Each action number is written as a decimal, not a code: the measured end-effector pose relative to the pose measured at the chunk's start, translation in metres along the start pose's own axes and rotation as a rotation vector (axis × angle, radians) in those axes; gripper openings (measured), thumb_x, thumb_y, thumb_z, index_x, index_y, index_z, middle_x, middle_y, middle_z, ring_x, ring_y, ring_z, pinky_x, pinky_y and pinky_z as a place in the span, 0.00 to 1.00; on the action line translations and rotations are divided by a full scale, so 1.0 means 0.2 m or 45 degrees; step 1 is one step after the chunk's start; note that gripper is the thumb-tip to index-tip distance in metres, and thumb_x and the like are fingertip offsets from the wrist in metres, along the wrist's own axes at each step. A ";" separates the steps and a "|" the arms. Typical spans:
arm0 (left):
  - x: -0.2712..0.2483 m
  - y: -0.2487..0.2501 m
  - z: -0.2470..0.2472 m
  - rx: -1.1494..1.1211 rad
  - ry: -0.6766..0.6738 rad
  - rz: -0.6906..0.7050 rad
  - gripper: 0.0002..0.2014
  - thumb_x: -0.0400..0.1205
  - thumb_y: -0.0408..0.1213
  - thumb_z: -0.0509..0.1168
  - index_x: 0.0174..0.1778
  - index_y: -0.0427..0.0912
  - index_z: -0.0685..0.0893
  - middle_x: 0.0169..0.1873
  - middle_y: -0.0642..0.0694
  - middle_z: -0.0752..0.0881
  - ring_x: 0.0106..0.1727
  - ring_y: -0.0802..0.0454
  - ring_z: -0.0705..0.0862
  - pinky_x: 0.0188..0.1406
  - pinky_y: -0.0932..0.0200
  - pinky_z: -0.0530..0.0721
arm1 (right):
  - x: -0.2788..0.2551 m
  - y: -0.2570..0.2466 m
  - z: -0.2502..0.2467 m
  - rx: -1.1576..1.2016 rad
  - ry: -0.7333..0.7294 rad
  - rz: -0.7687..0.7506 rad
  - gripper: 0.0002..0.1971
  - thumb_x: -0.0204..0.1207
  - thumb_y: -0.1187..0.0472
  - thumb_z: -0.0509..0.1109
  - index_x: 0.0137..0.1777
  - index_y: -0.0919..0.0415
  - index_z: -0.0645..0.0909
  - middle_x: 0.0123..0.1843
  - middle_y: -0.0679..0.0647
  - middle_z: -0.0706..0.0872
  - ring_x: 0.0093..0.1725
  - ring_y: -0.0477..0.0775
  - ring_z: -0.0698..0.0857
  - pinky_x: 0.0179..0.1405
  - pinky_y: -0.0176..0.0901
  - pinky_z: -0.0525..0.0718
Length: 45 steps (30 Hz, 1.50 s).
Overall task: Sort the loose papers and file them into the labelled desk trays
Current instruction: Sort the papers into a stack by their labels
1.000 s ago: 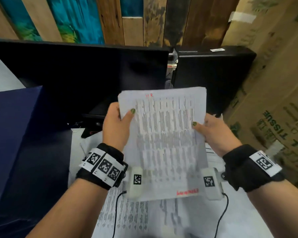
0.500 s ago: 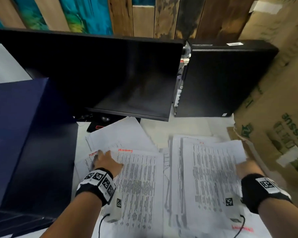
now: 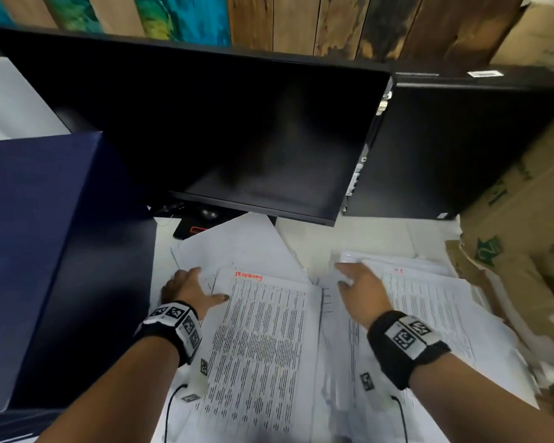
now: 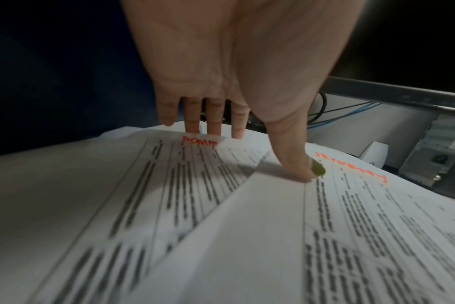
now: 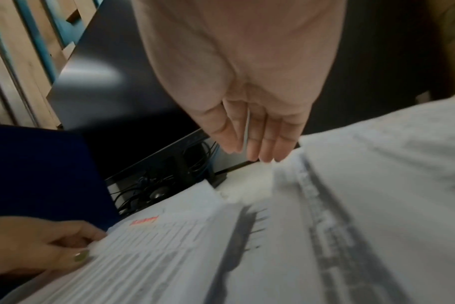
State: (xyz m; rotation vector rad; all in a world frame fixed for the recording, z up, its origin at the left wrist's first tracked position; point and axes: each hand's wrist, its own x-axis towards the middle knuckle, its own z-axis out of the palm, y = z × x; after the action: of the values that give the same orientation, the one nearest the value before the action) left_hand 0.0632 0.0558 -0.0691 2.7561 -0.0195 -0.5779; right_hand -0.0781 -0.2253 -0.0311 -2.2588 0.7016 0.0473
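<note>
Printed papers lie in two heaps on the white desk. The left heap's top sheet (image 3: 263,330) carries a red handwritten word; under it lies a sheet (image 4: 169,185) with another red word. My left hand (image 3: 199,286) rests on this heap: straight fingers (image 4: 213,121) touch the lower sheet's far edge, and the thumb presses on the top sheet (image 4: 351,205). My right hand (image 3: 346,273) hovers with straight fingers (image 5: 262,144) at the far left corner of the right pile (image 3: 429,308), holding nothing. The left hand (image 5: 73,244) also shows in the right wrist view. No labelled tray is in view.
A black monitor (image 3: 237,139) stands just behind the papers, with a black computer case (image 3: 461,148) to its right. Cardboard boxes (image 3: 525,235) hem in the right side. A dark blue box (image 3: 39,235) stands on the left. Cables (image 5: 153,191) lie under the monitor.
A second ago both hands held a stack of sheets up. The stack now lies on the right pile. My right hand has shifted left to its far corner; my left hand rests on the left heap.
</note>
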 end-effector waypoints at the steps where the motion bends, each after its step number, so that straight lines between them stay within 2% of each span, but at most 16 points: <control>1: 0.00 0.01 -0.01 0.009 0.010 -0.011 0.44 0.65 0.62 0.74 0.75 0.50 0.66 0.71 0.43 0.70 0.73 0.41 0.68 0.72 0.42 0.71 | 0.02 -0.03 0.05 0.033 -0.093 0.002 0.21 0.82 0.68 0.60 0.74 0.58 0.73 0.73 0.55 0.75 0.72 0.54 0.75 0.73 0.38 0.68; 3: -0.03 0.03 -0.02 0.061 -0.032 0.016 0.37 0.64 0.61 0.76 0.67 0.53 0.72 0.64 0.45 0.74 0.68 0.42 0.71 0.68 0.42 0.75 | 0.07 -0.06 0.12 0.063 -0.227 0.030 0.22 0.83 0.67 0.58 0.76 0.57 0.69 0.72 0.56 0.78 0.68 0.53 0.78 0.67 0.33 0.72; 5: -0.05 0.04 0.00 0.137 -0.112 0.077 0.32 0.66 0.57 0.75 0.65 0.54 0.73 0.62 0.46 0.74 0.67 0.43 0.70 0.68 0.44 0.74 | 0.12 -0.09 0.15 0.065 -0.270 0.093 0.23 0.84 0.65 0.57 0.78 0.56 0.66 0.72 0.54 0.78 0.67 0.51 0.78 0.60 0.29 0.70; 8: -0.09 0.03 0.03 0.119 -0.090 0.134 0.26 0.72 0.49 0.74 0.65 0.53 0.75 0.66 0.46 0.69 0.69 0.43 0.67 0.71 0.48 0.70 | 0.21 -0.11 0.18 0.033 -0.269 0.163 0.25 0.83 0.64 0.59 0.80 0.58 0.63 0.75 0.54 0.75 0.72 0.54 0.75 0.69 0.34 0.66; 11: -0.12 -0.01 0.07 0.006 -0.016 0.183 0.24 0.72 0.42 0.75 0.64 0.50 0.76 0.66 0.49 0.68 0.68 0.47 0.65 0.72 0.56 0.67 | 0.31 -0.13 0.24 -0.004 -0.314 0.169 0.24 0.81 0.64 0.62 0.77 0.60 0.64 0.73 0.56 0.76 0.69 0.56 0.77 0.72 0.41 0.70; 14: -0.14 -0.04 0.08 -0.012 0.025 0.247 0.24 0.73 0.41 0.74 0.64 0.48 0.75 0.67 0.51 0.68 0.68 0.49 0.65 0.73 0.59 0.66 | 0.36 -0.21 0.29 0.038 -0.282 0.242 0.24 0.78 0.56 0.69 0.71 0.63 0.71 0.65 0.59 0.81 0.63 0.59 0.80 0.59 0.36 0.72; 17: -0.16 -0.07 0.09 0.022 0.034 0.308 0.26 0.74 0.42 0.72 0.68 0.48 0.73 0.69 0.53 0.69 0.69 0.49 0.66 0.73 0.60 0.64 | 0.40 -0.26 0.32 -0.100 -0.393 0.267 0.27 0.74 0.47 0.72 0.64 0.68 0.79 0.62 0.61 0.84 0.56 0.60 0.82 0.48 0.39 0.72; 19: -0.17 -0.08 0.09 0.017 0.034 0.315 0.28 0.74 0.41 0.72 0.70 0.48 0.72 0.70 0.53 0.69 0.70 0.50 0.66 0.73 0.61 0.62 | 0.41 -0.30 0.34 -0.151 -0.440 0.338 0.33 0.71 0.45 0.74 0.67 0.71 0.76 0.65 0.63 0.82 0.62 0.62 0.81 0.54 0.42 0.76; 22: -0.19 -0.10 0.09 0.016 0.050 0.308 0.30 0.74 0.40 0.71 0.72 0.49 0.70 0.72 0.53 0.70 0.73 0.49 0.66 0.76 0.57 0.62 | 0.40 -0.33 0.35 -0.206 -0.480 0.416 0.36 0.69 0.47 0.77 0.69 0.71 0.73 0.70 0.64 0.79 0.68 0.63 0.78 0.65 0.46 0.75; 27: -0.24 -0.12 0.07 0.028 0.049 0.286 0.31 0.76 0.39 0.69 0.75 0.53 0.67 0.74 0.55 0.67 0.77 0.48 0.62 0.78 0.52 0.57 | 0.36 -0.35 0.41 -0.347 -0.458 0.360 0.38 0.61 0.41 0.80 0.63 0.68 0.78 0.62 0.62 0.83 0.60 0.62 0.82 0.62 0.49 0.80; 31: -0.27 -0.13 0.07 0.024 0.075 0.258 0.29 0.78 0.37 0.67 0.75 0.51 0.66 0.75 0.54 0.66 0.77 0.49 0.60 0.78 0.53 0.53 | 0.34 -0.35 0.42 -0.204 -0.476 0.231 0.31 0.63 0.51 0.81 0.63 0.64 0.79 0.59 0.58 0.85 0.58 0.59 0.82 0.58 0.45 0.79; 35: -0.29 -0.16 0.08 0.003 0.099 0.233 0.26 0.78 0.38 0.66 0.71 0.49 0.69 0.73 0.54 0.66 0.76 0.48 0.61 0.79 0.53 0.53 | 0.30 -0.33 0.42 -0.079 -0.606 0.236 0.30 0.59 0.52 0.81 0.61 0.59 0.80 0.53 0.53 0.87 0.52 0.54 0.84 0.53 0.45 0.82; 38: -0.31 -0.17 0.09 -0.004 0.116 0.237 0.24 0.77 0.38 0.67 0.69 0.48 0.70 0.72 0.54 0.66 0.75 0.49 0.62 0.78 0.54 0.54 | 0.25 -0.32 0.41 -0.064 -0.668 0.280 0.18 0.67 0.56 0.78 0.54 0.63 0.84 0.47 0.54 0.88 0.46 0.52 0.85 0.41 0.39 0.83; 40: -0.32 -0.18 0.10 0.008 0.116 0.245 0.24 0.77 0.38 0.67 0.68 0.47 0.70 0.71 0.54 0.66 0.74 0.49 0.62 0.78 0.55 0.54 | 0.21 -0.33 0.39 -0.039 -0.687 0.277 0.15 0.69 0.59 0.77 0.54 0.64 0.85 0.50 0.57 0.88 0.49 0.55 0.85 0.46 0.41 0.83; 42: -0.33 -0.19 0.10 0.011 0.121 0.234 0.22 0.76 0.39 0.67 0.67 0.47 0.72 0.71 0.53 0.66 0.73 0.49 0.62 0.76 0.57 0.55 | 0.18 -0.36 0.37 -0.015 -0.682 0.189 0.15 0.70 0.60 0.77 0.55 0.64 0.84 0.50 0.57 0.87 0.50 0.56 0.84 0.47 0.42 0.83; 45: -0.33 -0.19 0.09 0.017 0.186 0.210 0.20 0.74 0.42 0.69 0.61 0.47 0.74 0.67 0.53 0.66 0.70 0.50 0.61 0.73 0.59 0.59 | 0.15 -0.43 0.33 0.031 -0.580 0.044 0.14 0.69 0.60 0.77 0.54 0.63 0.84 0.48 0.54 0.87 0.50 0.56 0.85 0.52 0.45 0.83</control>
State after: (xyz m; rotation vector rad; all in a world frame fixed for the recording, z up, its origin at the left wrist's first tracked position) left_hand -0.0057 0.0910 -0.0701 2.7678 -0.2153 -0.3340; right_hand 0.0020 -0.1472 -0.0291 -2.1040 0.4898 0.5483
